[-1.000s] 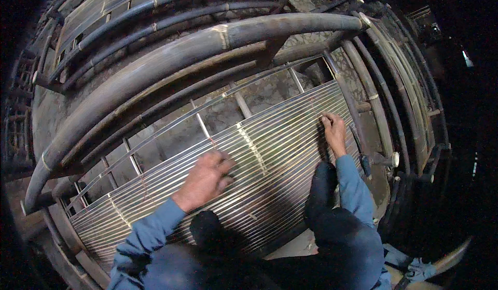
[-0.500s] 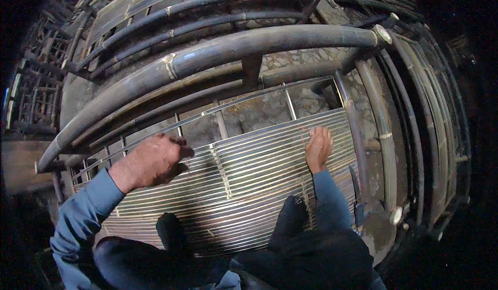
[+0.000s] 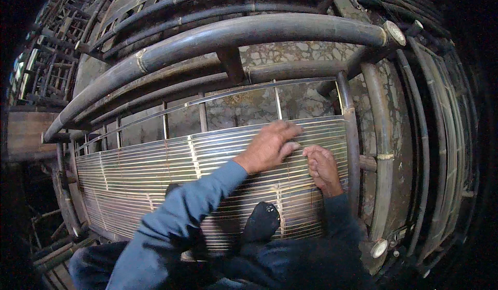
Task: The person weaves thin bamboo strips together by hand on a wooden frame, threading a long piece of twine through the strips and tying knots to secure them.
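Observation:
Under both hands lies a seat of narrow bamboo slats (image 3: 140,171), set in a bamboo frame. My left hand (image 3: 267,146) is over the slats near their far edge, its fingers stretched to the right and its thumb apart from them. Just right of it, my right hand (image 3: 322,168) is closed with fingertips pinched together. Whatever that pinch holds is too small to make out. A pale band (image 3: 193,155) crosses the slats to the left of my hands. One dark-socked foot (image 3: 262,220) rests on the slats.
A thick bamboo rail (image 3: 218,35) arches beyond the seat. Thin cross-supports (image 3: 203,112) span the gap behind the slats. More bamboo frames (image 3: 438,129) stand at the right, and a bamboo post (image 3: 350,134) edges the seat there.
My left hand has moved right across the slats, close to my right hand. The right hand is lower and closed. The view has shifted, and one foot has moved left.

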Demonstrator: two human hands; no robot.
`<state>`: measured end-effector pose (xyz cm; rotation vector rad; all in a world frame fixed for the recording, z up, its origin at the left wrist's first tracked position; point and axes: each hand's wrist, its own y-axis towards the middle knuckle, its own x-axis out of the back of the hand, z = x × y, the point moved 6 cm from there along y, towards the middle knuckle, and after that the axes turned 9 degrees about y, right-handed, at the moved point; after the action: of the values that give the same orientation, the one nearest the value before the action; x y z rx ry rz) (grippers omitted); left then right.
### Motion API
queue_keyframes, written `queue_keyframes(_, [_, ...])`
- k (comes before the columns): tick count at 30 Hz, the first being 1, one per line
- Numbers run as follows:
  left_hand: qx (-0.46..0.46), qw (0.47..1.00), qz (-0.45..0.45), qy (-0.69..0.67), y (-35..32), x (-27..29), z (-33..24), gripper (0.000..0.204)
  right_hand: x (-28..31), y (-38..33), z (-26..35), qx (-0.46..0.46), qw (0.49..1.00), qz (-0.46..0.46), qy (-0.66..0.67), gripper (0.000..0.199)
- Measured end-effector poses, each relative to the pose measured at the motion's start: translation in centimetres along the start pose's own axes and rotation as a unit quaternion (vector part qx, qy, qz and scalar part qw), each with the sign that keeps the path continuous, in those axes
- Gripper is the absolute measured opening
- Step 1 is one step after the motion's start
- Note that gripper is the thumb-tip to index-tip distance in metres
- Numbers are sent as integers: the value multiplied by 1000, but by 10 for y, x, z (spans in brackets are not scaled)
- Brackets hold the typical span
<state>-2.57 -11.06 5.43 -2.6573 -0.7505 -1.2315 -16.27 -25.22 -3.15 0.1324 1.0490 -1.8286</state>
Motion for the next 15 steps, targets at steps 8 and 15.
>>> queue_keyframes(8, [9,999,35,-40,-1,-80,14,26,10,-16,-14,-21,992,-45,116,10])
queue_keyframes(15, [-17,996,61,-60,-15,-68,10,18,-14,-30,-19,-82,996,-2,25,12])
